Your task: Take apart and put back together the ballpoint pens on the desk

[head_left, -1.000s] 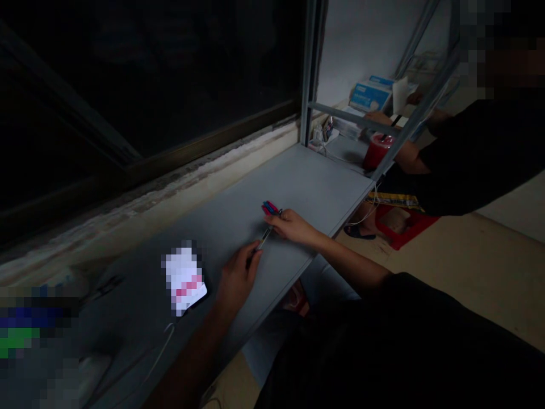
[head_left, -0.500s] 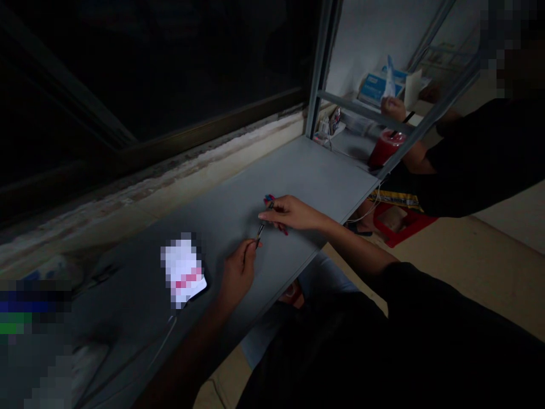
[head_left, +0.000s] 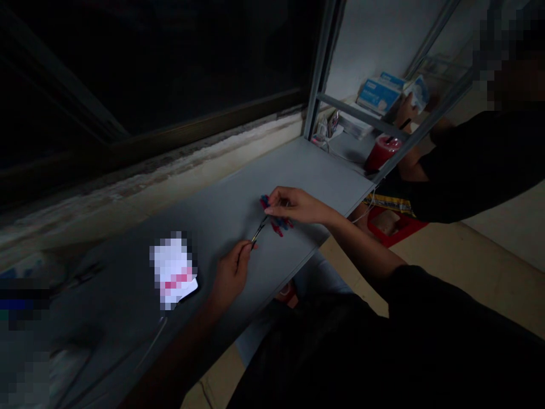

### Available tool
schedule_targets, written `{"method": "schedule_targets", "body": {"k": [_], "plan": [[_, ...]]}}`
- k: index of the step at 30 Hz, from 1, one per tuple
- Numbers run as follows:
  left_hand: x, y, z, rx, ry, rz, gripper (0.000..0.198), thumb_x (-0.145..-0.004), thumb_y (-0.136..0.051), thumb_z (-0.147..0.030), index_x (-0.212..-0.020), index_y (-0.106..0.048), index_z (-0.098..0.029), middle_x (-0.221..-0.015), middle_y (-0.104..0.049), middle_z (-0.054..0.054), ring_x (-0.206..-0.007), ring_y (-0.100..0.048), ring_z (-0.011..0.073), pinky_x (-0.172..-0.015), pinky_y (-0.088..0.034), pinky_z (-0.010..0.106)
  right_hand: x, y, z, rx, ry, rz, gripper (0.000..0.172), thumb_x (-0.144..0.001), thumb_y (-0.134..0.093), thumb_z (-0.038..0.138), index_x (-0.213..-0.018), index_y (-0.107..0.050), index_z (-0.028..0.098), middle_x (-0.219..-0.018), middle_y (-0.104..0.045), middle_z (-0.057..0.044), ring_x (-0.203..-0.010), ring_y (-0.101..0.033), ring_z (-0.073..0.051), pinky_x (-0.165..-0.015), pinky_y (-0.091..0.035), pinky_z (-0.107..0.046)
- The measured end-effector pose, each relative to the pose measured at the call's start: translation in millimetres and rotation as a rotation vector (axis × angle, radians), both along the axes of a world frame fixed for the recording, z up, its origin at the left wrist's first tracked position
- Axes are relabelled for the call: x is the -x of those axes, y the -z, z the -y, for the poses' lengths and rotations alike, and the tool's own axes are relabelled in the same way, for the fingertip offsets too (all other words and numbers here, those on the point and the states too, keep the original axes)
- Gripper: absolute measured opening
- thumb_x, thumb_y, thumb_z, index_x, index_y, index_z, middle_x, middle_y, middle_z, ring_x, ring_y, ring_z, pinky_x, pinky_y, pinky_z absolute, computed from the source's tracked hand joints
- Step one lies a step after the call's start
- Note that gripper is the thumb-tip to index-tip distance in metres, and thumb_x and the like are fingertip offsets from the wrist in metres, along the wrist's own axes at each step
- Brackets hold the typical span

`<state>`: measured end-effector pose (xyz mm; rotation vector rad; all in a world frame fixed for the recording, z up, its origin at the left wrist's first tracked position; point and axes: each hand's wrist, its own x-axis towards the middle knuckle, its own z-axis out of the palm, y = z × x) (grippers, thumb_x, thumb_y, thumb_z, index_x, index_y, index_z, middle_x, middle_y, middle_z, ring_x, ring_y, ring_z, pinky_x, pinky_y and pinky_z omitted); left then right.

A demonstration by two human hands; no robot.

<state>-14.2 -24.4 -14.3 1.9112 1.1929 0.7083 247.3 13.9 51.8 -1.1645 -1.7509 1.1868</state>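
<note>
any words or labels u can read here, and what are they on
No words can be read anywhere in view.
Blue-and-white cardboard box in the background: printed lettering, too small to read.
White rectangular card with a pink band on the grey metal shelf: blurred out, unreadable.
Yellow fabric strip with dark lettering below the shelf: too small to read.
Thin dark metal-tipped tool in the left hand: no marks can be made out.

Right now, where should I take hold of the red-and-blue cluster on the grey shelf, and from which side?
Probably its lower end, the red and blue pieces showing beneath the right hand, coming from the front edge of the grey shelf. That hand covers the top, and the thin dark tool in the left hand crowds its left side.
</note>
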Motion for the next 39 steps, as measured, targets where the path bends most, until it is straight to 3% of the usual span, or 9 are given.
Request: {"method": "schedule_targets", "body": {"k": [2, 6, 11, 15, 21, 30, 34, 39], "plan": [[1, 0.6, 0, 0.007, 0.002, 0.004, 0.039, -0.103, -0.041, -0.045, -0.105, -0.070, -0.019, -0.063, -0.053, -0.004, -0.050, -0.046, 0.0138, -0.049, -0.034, 0.024, -2, -0.2, 1, -0.011, 0.002, 0.041, 0.026, -0.093, -0.067, 0.041, -0.090, -0.059, 0.016, -0.075, -0.065, -0.001, -0.059, -0.056, -0.010, -0.057, -0.045, -0.023], [1, 1.7, -1, 0.014, 0.000, 0.019, 0.041, -0.103, -0.040, -0.047, -0.103, -0.070, -0.019, -0.061, -0.047, -0.005, -0.049, -0.045, 0.0140, -0.048, -0.033, 0.024, -6, -3.2, 4, -0.048, -0.012, -0.006, 0.036, -0.085, -0.077, 0.037, -0.108, -0.061, 0.017, -0.101, -0.070, -0.006, -0.076, -0.063, -0.012, -0.065, -0.049, -0.024], [1, 2.4, -1, 0.037, 0.011, 0.036, 0.039, -0.102, -0.042, -0.046, -0.102, -0.069, -0.019, -0.061, -0.048, -0.005, -0.049, -0.043, 0.0132, -0.048, -0.032, 0.024, -8, -4.4, 5, -0.021, -0.010, -0.021, 0.027, -0.093, -0.068, 0.041, -0.089, -0.061, 0.016, -0.075, -0.063, 0.000, -0.066, -0.058, -0.011, -0.064, -0.046, -0.024], [2, 3.8, 0, 0.069, 0.024, 0.051, 0.039, -0.103, -0.042, -0.047, -0.104, -0.069, -0.019, -0.060, -0.046, -0.005, -0.048, -0.042, 0.0128, -0.047, -0.031, 0.024, -9, -9.2, 5, 0.016, -0.051, -0.154, 0.018, -0.087, -0.074, 0.031, -0.092, -0.065, 0.016, -0.077, -0.066, 0.000, -0.066, -0.059, -0.011, -0.067, -0.047, -0.026], [2, 1.7, 1, 0.098, 0.049, 0.083, 0.039, -0.104, -0.041, -0.047, -0.106, -0.066, -0.018, -0.065, -0.051, -0.004, -0.056, -0.050, 0.0137, -0.053, -0.038, 0.024, -12, -18.4, 5, 0.019, 0.082, -0.297, 0.024, -0.081, -0.082, 0.033, -0.092, -0.068, 0.017, -0.082, -0.072, -0.002, -0.072, -0.065, -0.013, -0.074, -0.053, -0.028], [1, 3.9, 1, 0.105, 0.071, 0.111, 0.036, -0.104, -0.042, -0.046, -0.103, -0.065, -0.019, -0.067, -0.053, -0.004, -0.059, -0.053, 0.0136, -0.057, -0.040, 0.025, -27, -7.4, -4, -0.107, 0.207, -0.377, 0.025, -0.078, -0.087, 0.030, -0.093, -0.072, 0.017, -0.090, -0.074, -0.002, -0.080, -0.066, -0.011, -0.079, -0.054, -0.026], [1, 3.1, 1, 0.104, 0.072, 0.114, 0.035, -0.104, -0.042, -0.044, -0.104, -0.065, -0.019, -0.066, -0.052, -0.005, -0.058, -0.052, 0.0133, -0.055, -0.039, 0.025, -23, -3.1, -3, -0.077, 0.178, -0.369, 0.024, -0.079, -0.086, 0.029, -0.094, -0.072, 0.017, -0.087, -0.074, -0.002, -0.078, -0.067, -0.011, -0.078, -0.054, -0.026], [1, 2.9, 0, 0.107, 0.078, 0.106, 0.033, -0.103, -0.043, -0.043, -0.104, -0.066, -0.020, -0.065, -0.053, -0.005, -0.057, -0.053, 0.0132, -0.056, -0.039, 0.025, -4, 7.0, 3, 0.005, 0.063, -0.269, 0.025, -0.083, -0.082, 0.034, -0.097, -0.072, 0.015, -0.077, -0.071, -0.001, -0.065, -0.062, -0.010, -0.065, -0.050, -0.024]]}}
